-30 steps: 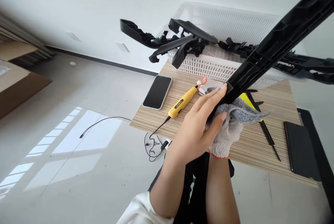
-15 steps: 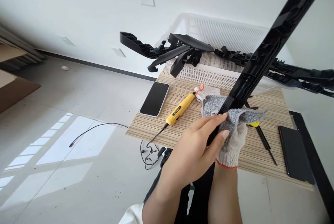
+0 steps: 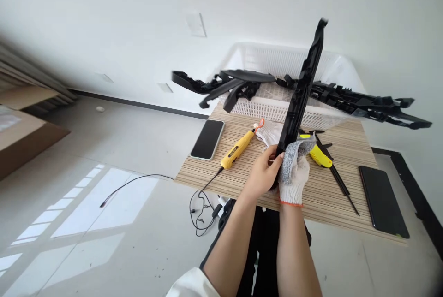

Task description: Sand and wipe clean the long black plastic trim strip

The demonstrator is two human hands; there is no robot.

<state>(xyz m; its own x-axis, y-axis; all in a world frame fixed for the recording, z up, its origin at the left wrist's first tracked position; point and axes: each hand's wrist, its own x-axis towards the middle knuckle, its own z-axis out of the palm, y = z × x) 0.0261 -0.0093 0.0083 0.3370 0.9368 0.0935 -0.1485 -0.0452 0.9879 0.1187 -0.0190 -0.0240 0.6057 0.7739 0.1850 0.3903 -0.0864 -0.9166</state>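
A long black plastic trim strip [image 3: 300,98] stands tilted over the table, its far end pointing up and away. My left hand [image 3: 262,173] is bare, and its fingers and thumb pinch the strip near its lower end. On the other side of the strip, my right hand [image 3: 294,185] wears a white knitted glove with an orange cuff edge. It holds a grey speckled cloth [image 3: 290,161] against the strip's lower part. The right fingers are mostly hidden behind the cloth.
Behind stands a white plastic basket [image 3: 263,110] with several black trim parts [image 3: 349,98] sticking out both sides. On the table [image 3: 332,216] lie a phone [image 3: 207,139], a corded yellow tool [image 3: 238,149], another glove [image 3: 270,132], a yellow-handled cutter [image 3: 321,156], thin black tools [image 3: 341,179] and a dark phone [image 3: 383,201].
The strip has swung more upright and farther from the camera, its top end now visible. My left hand has moved from over the cloth to the strip's left side. The view has shifted back.
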